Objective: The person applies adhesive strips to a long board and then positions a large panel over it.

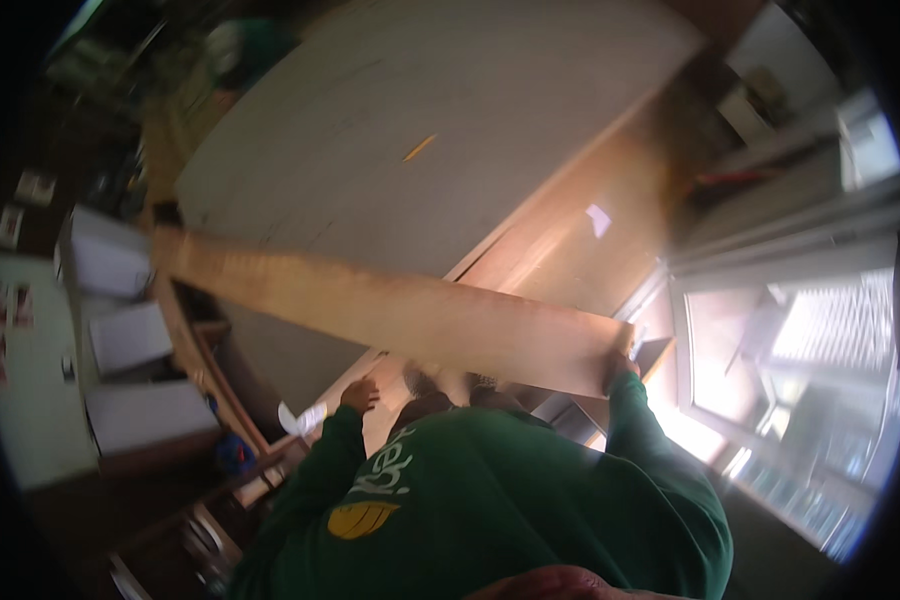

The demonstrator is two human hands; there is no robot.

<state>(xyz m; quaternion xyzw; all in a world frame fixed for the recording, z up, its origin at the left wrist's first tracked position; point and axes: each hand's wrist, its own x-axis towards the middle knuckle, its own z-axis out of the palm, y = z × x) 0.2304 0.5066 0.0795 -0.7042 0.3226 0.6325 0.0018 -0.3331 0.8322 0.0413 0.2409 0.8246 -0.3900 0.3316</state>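
A long, pale wooden board (420, 315) runs slantwise across the view in front of my body. My right hand (625, 368) is closed around the board's near right end, with its fingers partly hidden and blurred. My left hand (361, 394) is off the board, just below its lower edge. It holds nothing, and its fingers are loosely apart. Beyond the board lies a large grey panel (330, 150) with dark marks. A thin yellow stick-like piece, maybe a pencil (420, 147), rests on that panel.
White box-like pieces (130, 337) stand at the left. A pale scrap (598, 220) lies on the wooden surface right of the panel. Bright window frames (685, 340) border the right side. Another person in green (255, 50) is blurred at the far left.
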